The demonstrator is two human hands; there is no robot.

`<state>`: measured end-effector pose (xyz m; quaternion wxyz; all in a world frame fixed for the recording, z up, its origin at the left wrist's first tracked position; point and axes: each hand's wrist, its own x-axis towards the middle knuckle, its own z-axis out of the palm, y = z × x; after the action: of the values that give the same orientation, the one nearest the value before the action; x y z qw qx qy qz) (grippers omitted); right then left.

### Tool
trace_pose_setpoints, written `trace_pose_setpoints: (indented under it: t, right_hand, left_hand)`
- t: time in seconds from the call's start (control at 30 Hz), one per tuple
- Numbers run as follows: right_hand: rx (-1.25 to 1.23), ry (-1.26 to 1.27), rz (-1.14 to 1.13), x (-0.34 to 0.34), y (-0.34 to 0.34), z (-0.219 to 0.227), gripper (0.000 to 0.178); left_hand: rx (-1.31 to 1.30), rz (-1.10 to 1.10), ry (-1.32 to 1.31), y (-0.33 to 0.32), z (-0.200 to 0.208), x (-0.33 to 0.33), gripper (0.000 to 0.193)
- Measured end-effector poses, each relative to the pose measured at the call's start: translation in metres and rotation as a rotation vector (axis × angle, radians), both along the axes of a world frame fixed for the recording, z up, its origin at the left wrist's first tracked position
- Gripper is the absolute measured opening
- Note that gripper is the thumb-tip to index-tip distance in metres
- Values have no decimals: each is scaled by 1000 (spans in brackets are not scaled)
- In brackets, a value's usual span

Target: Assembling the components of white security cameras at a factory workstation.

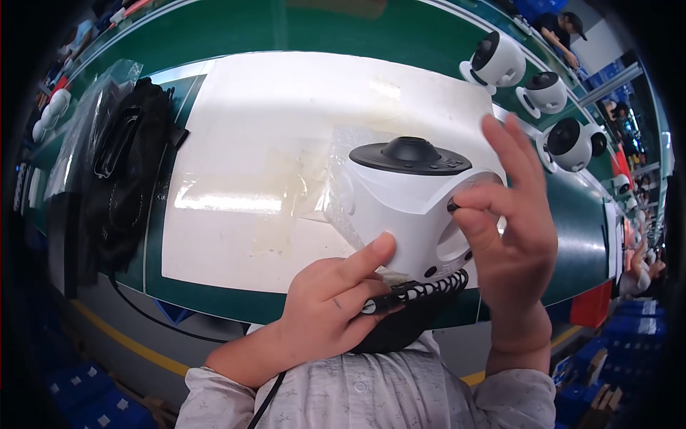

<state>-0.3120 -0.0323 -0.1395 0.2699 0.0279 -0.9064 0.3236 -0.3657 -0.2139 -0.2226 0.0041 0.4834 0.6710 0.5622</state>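
A white rounded device (400,204) with a black disc-shaped top (409,155) is tilted in front of me, near the front edge of the table. My left hand (332,297) steadies its lower left side, index finger pressed on the white shell. The curled fingers of that hand lie against a slim black thing with a coiled part (429,288) under the device. On the right, my right hand (511,222) pinches a small black piece (453,207) between thumb and index finger at the device's side opening. Round black pads (431,272) dot the lower edge.
A white board (236,136) with tape patches covers the green table. Left of it lie a black bag (132,171) and clear plastic (89,143). Several similar white devices (568,143) stand at the far right. A person (561,36) is in the background.
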Motion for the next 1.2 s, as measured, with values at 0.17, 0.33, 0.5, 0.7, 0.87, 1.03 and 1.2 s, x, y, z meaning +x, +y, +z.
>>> trace_pose_setpoints:
  t: [0.17,0.33,0.5,0.7,0.87,1.03,1.2]
  right_hand:
    - [794,34,-183,20,-9,-10,30]
    - [289,144,-166,2,6,-10,29]
    - [-148,-257,134,-6,34,21,28]
    - [-280,-20,-80,-78,73,14,18]
    - [756,374,-254,-207,132,-81,11]
    - [739,113,-371,-230,147,-114,14]
    - [479,17,-330,-198,167,-127,24]
  left_hand:
    - [-17,3,31,0,0,-1,22]
    - [-18,14,59,1,-3,0,21]
    - [42,-45,-5,-2,-3,-4,19]
    - [-28,-120,-68,-9,3,-8,25]
    - [-34,-60,-267,-10,3,-3,25]
    - [-121,-71,-168,-18,-1,-7,25]
    - [-128,-30,-290,-16,-6,-7,25]
